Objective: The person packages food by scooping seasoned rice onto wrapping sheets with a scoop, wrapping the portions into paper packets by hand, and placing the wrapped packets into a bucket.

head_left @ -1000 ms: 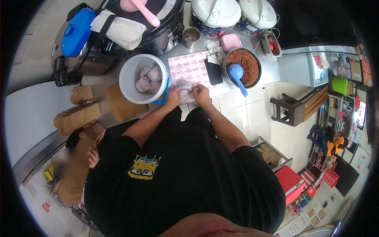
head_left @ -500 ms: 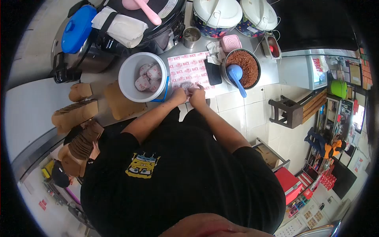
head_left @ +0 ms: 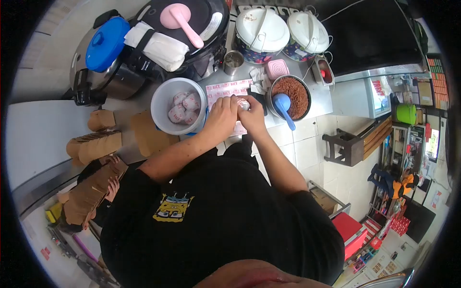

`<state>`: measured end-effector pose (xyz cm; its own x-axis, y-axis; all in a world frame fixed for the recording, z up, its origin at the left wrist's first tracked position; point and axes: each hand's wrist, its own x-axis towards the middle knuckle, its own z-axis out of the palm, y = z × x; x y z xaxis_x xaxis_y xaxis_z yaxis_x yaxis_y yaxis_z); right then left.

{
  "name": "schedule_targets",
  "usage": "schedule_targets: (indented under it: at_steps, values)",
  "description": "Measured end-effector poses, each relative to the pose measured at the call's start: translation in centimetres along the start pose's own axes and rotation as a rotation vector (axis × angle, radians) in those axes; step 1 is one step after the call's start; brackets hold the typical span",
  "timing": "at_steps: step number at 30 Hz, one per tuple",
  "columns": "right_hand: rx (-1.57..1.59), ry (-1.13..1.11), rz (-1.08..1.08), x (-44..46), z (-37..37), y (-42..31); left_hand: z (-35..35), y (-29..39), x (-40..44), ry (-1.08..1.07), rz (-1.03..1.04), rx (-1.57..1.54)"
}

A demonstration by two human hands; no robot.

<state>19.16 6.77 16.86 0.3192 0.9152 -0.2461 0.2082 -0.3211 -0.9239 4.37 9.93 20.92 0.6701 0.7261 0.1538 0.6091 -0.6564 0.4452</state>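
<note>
My left hand and my right hand are closed together around a small paper-wrapped bundle, which shows between them. Beneath them lies printed red-and-white paper, partly covered by the hands. To the left is a white bucket holding several wrapped bundles. On the right, a metal pot is filled with reddish-brown rice-like food, and a blue ladle rests in it. A dark flat object lies between the paper and the pot, partly hidden.
Large black cookers and two white-lidded containers stand at the back. A metal cup and a pink box are nearer. Brown cardboard pieces lie left, where another person's hands hold a brown stack.
My hands have lifted off the paper and closed around the wrapped bundle, my left hand now over its top. The view has shifted slightly. The other person's brown stack has moved.
</note>
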Motion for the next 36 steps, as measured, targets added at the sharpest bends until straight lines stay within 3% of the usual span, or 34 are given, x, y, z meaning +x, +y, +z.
schedule_targets:
  at_steps: [2, 3, 4, 6, 8, 10, 12, 14, 16, 18, 20, 23, 26, 28, 30, 31, 32, 33, 34, 36]
  values:
    - [0.368, -0.04, 0.092, -0.5, -0.1, -1.9, -1.8, -0.6, 0.1, 0.08, 0.088, -0.172]
    - [0.618, -0.199, 0.051, -0.6, -0.8, -2.7, -3.2, -0.5, 0.1, 0.09, 0.08, -0.171]
    - [0.613, -0.21, 0.049, -0.9, -1.4, -3.8, -4.8, -0.3, 0.0, 0.107, 0.033, -0.318]
    - [1.521, -0.642, 0.286, -2.0, -2.0, -7.8, -6.0, -0.5, -1.1, 0.135, -0.02, -0.46]
    - [1.467, -0.697, 0.266, -2.9, -0.6, -6.5, -5.5, -1.4, -2.8, 0.293, 0.079, -0.468]
    - [1.387, -0.674, 0.252, -5.0, 1.7, -5.1, -5.1, -2.7, -5.2, 0.256, 0.078, -0.428]
    - [1.349, -0.695, 0.337, -5.6, 2.7, -4.0, -7.3, -1.9, -6.8, 0.261, -0.109, -0.152]
    - [1.096, -0.582, 0.487, -7.1, 3.4, -4.5, -8.8, -1.8, -7.7, 0.291, -0.154, -0.161]
    - [0.94, -0.546, 0.581, -8.2, 3.9, -4.8, -9.6, -2.4, -8.5, 0.077, 0.22, -0.17]
    - [0.728, -0.706, 0.556, -8.2, 4.6, -4.4, -8.8, -3.5, -9.4, 0.1, 0.255, -0.132]
    - [0.71, -0.775, 0.569, -7.6, 5.4, -4.7, -8.0, -5.0, -10.6, -0.055, 0.146, -0.253]
    - [0.729, -0.718, 0.636, -7.7, 6.9, -7.3, -7.6, -6.6, -11.8, 0.119, 0.136, -0.191]
    - [0.518, -0.785, 0.574, -5.7, 9.0, -8.2, -7.9, -7.9, -12.7, 0.267, 0.066, -0.206]
    - [0.06, -0.749, -0.003, -3.5, 10.9, -8.0, -8.4, -9.5, -13.5, 0.223, -0.009, -0.331]
    - [-0.396, -0.689, -0.298, -0.9, 12.0, -10.9, -9.2, -11.6, -14.3, 0.378, -0.168, -0.114]
    - [-0.432, -0.706, -0.488, 0.5, 13.0, -11.6, -8.9, -12.7, -14.9, 0.384, -0.173, -0.118]
    - [-0.592, -0.822, -0.384, 2.1, 14.2, -11.4, -8.1, -14.0, -15.6, 0.32, -0.32, -0.037]
    - [-0.701, -0.937, -0.549, 4.3, 15.6, -8.4, -7.1, -15.1, -16.2, 0.256, -0.464, 0.047]
    - [-0.808, -1.049, -0.716, 5.9, 17.1, -5.1, -5.8, -16.0, -16.8, 0.264, -0.463, 0.047]
    - [-0.968, -1.16, -0.648, 6.1, 20.0, -3.8, -3.6, -17.5, -17.5, 0.091, -0.557, 0.066]
